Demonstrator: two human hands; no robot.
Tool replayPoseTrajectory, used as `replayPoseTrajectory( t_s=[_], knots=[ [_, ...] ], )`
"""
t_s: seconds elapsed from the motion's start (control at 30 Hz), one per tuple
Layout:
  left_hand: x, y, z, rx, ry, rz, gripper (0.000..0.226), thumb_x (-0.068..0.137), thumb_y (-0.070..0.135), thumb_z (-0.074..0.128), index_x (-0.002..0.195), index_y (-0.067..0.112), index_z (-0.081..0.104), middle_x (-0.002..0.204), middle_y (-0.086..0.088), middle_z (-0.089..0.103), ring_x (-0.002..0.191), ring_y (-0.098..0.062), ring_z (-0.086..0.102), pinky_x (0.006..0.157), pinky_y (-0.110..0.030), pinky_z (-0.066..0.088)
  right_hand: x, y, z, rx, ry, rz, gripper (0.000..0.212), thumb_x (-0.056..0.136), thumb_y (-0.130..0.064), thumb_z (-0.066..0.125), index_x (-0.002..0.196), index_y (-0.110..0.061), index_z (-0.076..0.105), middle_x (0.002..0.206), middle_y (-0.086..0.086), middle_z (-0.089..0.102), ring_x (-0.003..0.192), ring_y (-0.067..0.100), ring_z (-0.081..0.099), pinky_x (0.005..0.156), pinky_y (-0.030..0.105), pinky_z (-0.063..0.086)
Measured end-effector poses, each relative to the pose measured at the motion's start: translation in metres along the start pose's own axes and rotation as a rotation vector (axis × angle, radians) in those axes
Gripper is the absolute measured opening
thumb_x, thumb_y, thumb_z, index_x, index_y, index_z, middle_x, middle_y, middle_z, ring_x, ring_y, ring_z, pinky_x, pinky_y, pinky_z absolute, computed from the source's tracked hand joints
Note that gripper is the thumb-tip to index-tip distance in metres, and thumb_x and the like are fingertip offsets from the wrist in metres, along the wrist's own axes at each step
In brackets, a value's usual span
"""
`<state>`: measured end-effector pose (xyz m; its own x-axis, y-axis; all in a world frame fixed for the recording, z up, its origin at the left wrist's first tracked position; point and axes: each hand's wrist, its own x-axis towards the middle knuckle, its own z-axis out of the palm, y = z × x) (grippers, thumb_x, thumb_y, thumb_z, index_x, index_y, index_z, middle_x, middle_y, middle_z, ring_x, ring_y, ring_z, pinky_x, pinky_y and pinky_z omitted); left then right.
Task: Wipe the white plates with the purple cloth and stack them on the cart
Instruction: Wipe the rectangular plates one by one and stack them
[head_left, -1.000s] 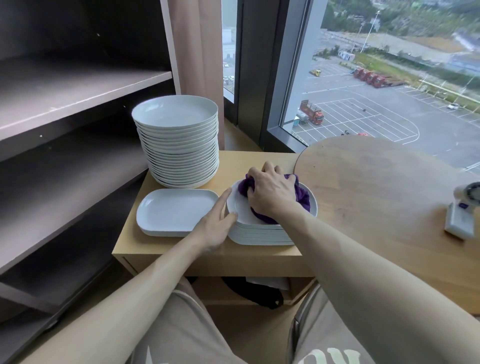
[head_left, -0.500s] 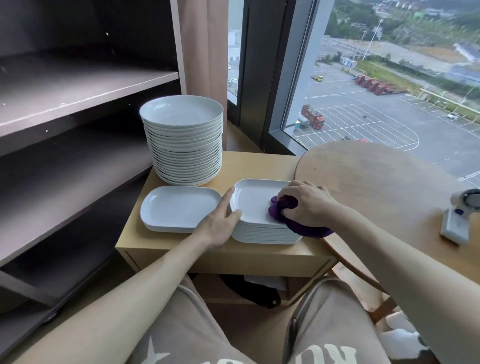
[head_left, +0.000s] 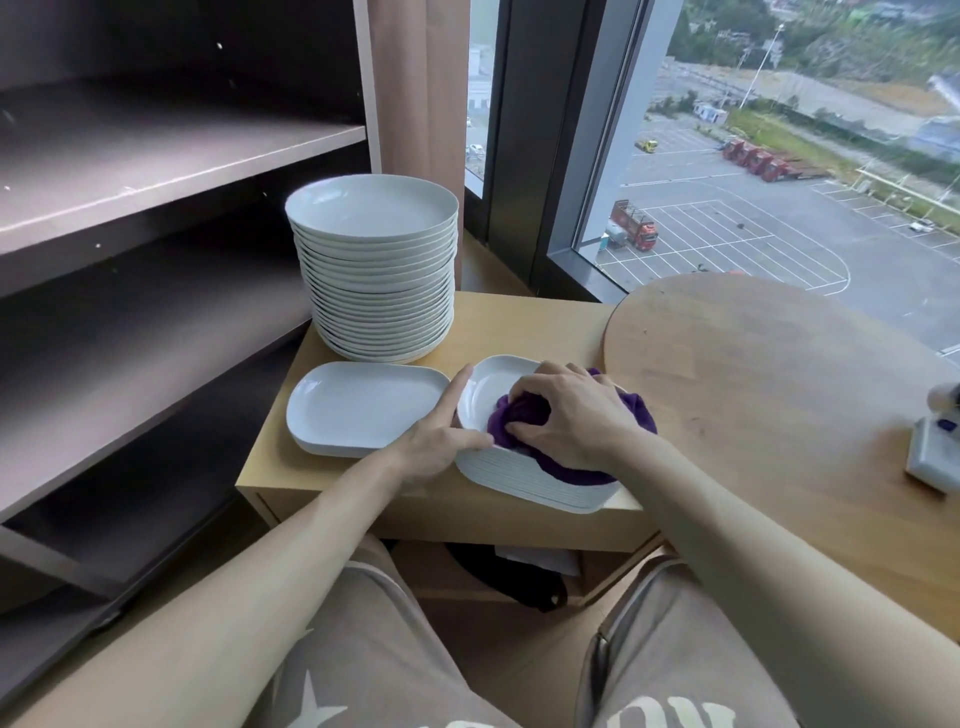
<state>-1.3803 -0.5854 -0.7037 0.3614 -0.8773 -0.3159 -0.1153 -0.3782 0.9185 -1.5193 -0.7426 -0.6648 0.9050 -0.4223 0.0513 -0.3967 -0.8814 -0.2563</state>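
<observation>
The right hand (head_left: 569, 418) is curled over the cloth (head_left: 636, 413), bunching it against the top plate (head_left: 485, 387) of the near stack (head_left: 535, 480) on the cart (head_left: 519, 322). The left hand (head_left: 441, 441) braces that stack's left side, forefinger straight along the rim and thumb on the near edge. Its other fingers are probably tucked under, out of sight. A lone plate (head_left: 363, 405) lies just left, with a tall round stack (head_left: 374, 280) behind it. A table (head_left: 779, 374) overlaps the cart's right side, and shelves (head_left: 156, 156) stand to the left.
</observation>
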Motion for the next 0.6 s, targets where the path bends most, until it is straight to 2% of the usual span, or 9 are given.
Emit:
replayPoseTrajectory(
  t_s=[0.1,0.2,0.23,0.33,0.37,0.47,0.6],
  knots=[
    [0.000,-0.006,-0.001,0.050,0.016,0.033,0.112,0.076,0.043,0.080,0.157,0.053,0.003,0.157,0.009,0.038,0.143,-0.014,0.039,0.120,-0.041,0.034,0.018,-0.002,0.003,-0.018,0.012,-0.016,0.032,0.088,-0.060,0.060,0.114,-0.040,0.063,0.116,-0.011,0.056,0.110,0.019,0.049,0.096,0.046,0.034],
    [0.001,-0.008,0.000,0.134,0.081,0.070,0.111,0.077,0.053,0.081,0.156,0.055,0.004,0.159,0.016,0.036,0.145,-0.011,0.036,0.118,-0.039,0.036,0.035,-0.005,0.007,-0.061,0.052,-0.021,0.034,0.089,-0.059,0.058,0.117,-0.040,0.062,0.116,-0.010,0.057,0.109,0.020,0.049,0.092,0.045,0.033],
    [0.000,-0.008,0.002,0.166,0.103,0.080,0.110,0.075,0.058,0.080,0.154,0.057,0.004,0.158,0.017,0.038,0.144,-0.010,0.038,0.115,-0.036,0.039,0.040,-0.005,0.008,-0.071,0.061,-0.022,0.035,0.090,-0.059,0.057,0.118,-0.040,0.062,0.117,-0.009,0.057,0.110,0.020,0.049,0.092,0.045,0.033],
    [0.000,-0.005,0.014,0.280,0.214,0.090,0.109,0.072,0.070,0.075,0.150,0.062,-0.001,0.153,0.015,0.045,0.134,-0.015,0.047,0.092,-0.024,0.042,0.050,0.000,0.008,-0.089,0.068,-0.030,0.036,0.090,-0.059,0.057,0.121,-0.040,0.061,0.120,-0.008,0.058,0.112,0.021,0.048,0.091,0.045,0.034],
    [0.002,-0.004,0.019,0.305,0.250,0.089,0.110,0.072,0.072,0.074,0.150,0.062,-0.002,0.152,0.011,0.047,0.132,-0.018,0.049,0.091,-0.026,0.043,0.053,0.002,0.009,-0.091,0.067,-0.034,0.037,0.090,-0.059,0.056,0.121,-0.040,0.061,0.120,-0.008,0.058,0.111,0.021,0.048,0.091,0.044,0.033],
    [0.007,-0.004,0.025,0.339,0.300,0.078,0.112,0.072,0.076,0.071,0.152,0.058,-0.005,0.148,0.001,0.050,0.130,-0.025,0.050,0.099,-0.038,0.048,0.057,0.005,0.009,-0.098,0.061,-0.042,0.035,0.090,-0.059,0.053,0.120,-0.041,0.061,0.118,-0.009,0.057,0.110,0.020,0.046,0.089,0.042,0.031],
    [0.006,-0.003,0.023,0.320,0.287,0.067,0.113,0.068,0.077,0.071,0.151,0.061,-0.004,0.144,0.001,0.053,0.129,-0.025,0.051,0.103,-0.047,0.049,0.056,0.003,0.008,-0.103,0.012,-0.068,0.030,0.093,-0.054,0.054,0.120,-0.045,0.062,0.120,-0.013,0.054,0.112,0.019,0.043,0.088,0.042,0.028]
  ],
)
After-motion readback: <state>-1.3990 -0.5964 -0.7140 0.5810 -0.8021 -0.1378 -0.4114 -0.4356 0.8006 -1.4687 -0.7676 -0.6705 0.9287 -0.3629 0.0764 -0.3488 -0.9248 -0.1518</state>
